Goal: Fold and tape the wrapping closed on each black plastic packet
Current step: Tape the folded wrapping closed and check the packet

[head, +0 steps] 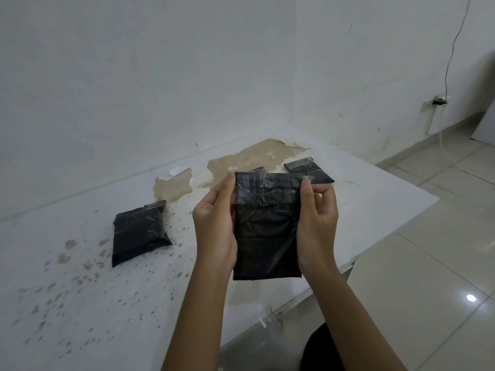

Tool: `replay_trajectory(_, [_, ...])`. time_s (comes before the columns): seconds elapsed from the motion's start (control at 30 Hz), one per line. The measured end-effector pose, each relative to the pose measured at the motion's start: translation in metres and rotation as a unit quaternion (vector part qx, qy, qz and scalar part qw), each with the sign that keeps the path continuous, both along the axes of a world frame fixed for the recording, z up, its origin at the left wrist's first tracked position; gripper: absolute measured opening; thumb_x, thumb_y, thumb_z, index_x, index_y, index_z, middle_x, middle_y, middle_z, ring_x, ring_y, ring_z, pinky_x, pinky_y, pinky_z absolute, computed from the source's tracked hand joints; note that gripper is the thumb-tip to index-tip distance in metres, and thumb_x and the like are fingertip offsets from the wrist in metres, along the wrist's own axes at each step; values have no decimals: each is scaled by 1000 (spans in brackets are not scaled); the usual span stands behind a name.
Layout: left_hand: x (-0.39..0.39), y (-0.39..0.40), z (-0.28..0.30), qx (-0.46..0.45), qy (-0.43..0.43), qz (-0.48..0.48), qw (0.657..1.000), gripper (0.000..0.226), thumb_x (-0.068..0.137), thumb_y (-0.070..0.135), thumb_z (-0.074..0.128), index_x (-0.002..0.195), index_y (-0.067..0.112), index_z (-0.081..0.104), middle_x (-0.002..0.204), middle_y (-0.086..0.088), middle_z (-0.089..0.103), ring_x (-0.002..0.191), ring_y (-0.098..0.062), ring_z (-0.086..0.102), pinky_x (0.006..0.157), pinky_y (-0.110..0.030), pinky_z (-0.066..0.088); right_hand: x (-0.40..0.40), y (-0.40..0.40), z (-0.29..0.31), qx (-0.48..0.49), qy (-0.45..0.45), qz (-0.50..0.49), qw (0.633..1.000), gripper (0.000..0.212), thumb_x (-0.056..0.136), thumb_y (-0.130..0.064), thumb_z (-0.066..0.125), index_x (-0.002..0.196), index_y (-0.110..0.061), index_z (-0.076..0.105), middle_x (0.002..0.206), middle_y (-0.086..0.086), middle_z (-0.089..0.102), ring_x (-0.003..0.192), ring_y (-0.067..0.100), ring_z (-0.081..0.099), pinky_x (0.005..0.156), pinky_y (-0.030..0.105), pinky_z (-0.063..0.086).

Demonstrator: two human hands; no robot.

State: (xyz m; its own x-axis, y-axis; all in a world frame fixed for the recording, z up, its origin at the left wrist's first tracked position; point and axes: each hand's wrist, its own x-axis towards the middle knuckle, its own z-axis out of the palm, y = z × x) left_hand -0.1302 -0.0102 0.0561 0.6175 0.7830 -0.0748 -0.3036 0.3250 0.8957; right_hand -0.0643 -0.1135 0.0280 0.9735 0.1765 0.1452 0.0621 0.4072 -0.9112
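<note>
Two hands are gripping one flat black plastic-wrapped packet [267, 226]: left hand [215, 223] curled along its edge, right hand [317, 218] pinching clear tape [267, 190]. Taping is seemingly being done; the tape end by the right fingertips [306, 187] is probably needing pressing down next.

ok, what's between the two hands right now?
Head view: the black packet, held up above the table. Left hand grips its left edge, right hand its right edge.

Black packets [267, 231]; white table [375, 204] blotched tan; pale floor tiles [442, 250].
</note>
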Motion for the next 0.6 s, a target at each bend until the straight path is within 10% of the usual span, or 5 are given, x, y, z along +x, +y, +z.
replay_trajectory(0.37, [-4,1,3,-18,-13,14,1000,18,92,28,74,98,12,79,102,-9,80,100,-23,76,96,-43,59,5,-6,10,102,111,128,980,20,101,-30,57,91,-16,49,75,-6,59,73,12,54,55,22,48])
replay_trajectory(0.6, [-6,6,8,-85,-7,-56,995,29,82,34,78,100,11,77,97,-9,79,87,-23,77,70,-35,63,5,-8,16,103,144,165,970,27,98,-37,61,97,-10,65,105,6,72,99,28,68,88,45,57])
